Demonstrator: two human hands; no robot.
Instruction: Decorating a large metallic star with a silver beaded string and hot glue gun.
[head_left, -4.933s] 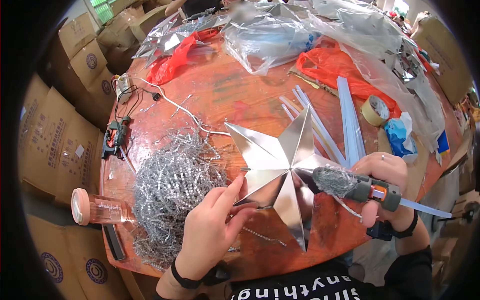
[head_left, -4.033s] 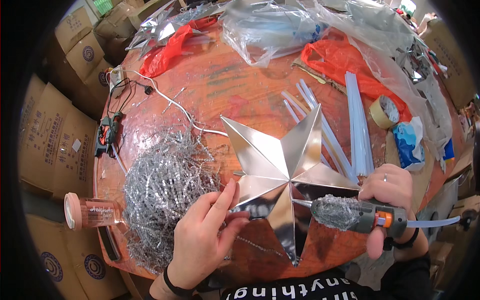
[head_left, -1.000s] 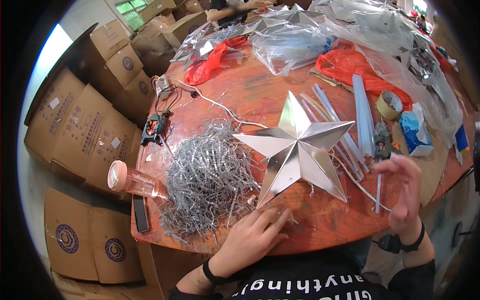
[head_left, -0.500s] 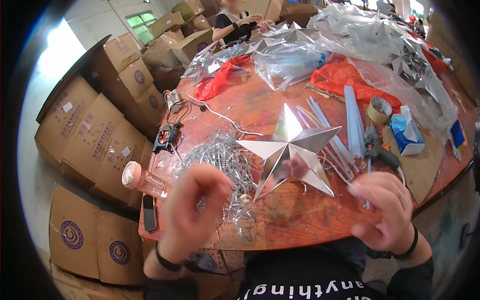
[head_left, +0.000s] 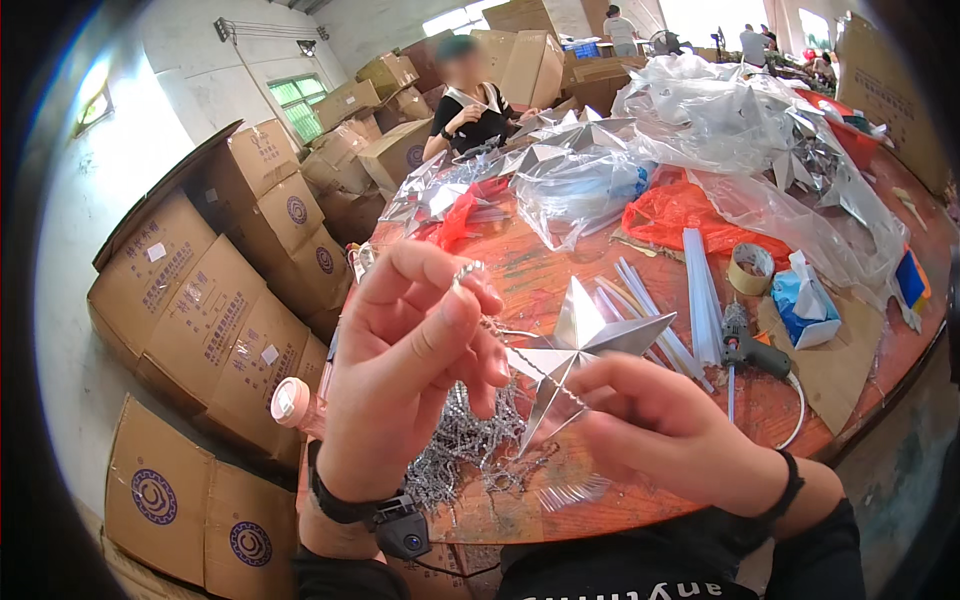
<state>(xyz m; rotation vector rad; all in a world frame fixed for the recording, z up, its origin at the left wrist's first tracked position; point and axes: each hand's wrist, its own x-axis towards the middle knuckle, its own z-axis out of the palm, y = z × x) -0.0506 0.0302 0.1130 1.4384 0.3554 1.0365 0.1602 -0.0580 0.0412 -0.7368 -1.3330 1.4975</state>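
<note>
A thin silver twisted cord (head_left: 545, 372) stretches slantwise between my two hands above the table. My left hand (head_left: 410, 345) is raised and pinches its upper end between thumb and forefinger, where a small loop sticks up. Lower down, the fingers of my right hand (head_left: 665, 425) close on the other end. Behind the hands a shiny silver five-pointed star (head_left: 590, 328) lies on the table, its lower part hidden by my right hand. A tangled heap of silver strands (head_left: 465, 455) lies beneath my left hand.
On the right are a glue gun (head_left: 755, 352), clear glue sticks (head_left: 703, 300), a tape roll (head_left: 750, 268) and a blue tissue pack (head_left: 805, 310). Plastic bags (head_left: 700, 110) cover the far side. A pink-lidded bottle (head_left: 292, 402) stands left, beside cardboard boxes (head_left: 205, 310). Another person (head_left: 470, 120) sits across.
Both hands have come up and inward, and the silver cord is now held between them. The view has tilted upward, showing more of the room. The star stays on the table.
</note>
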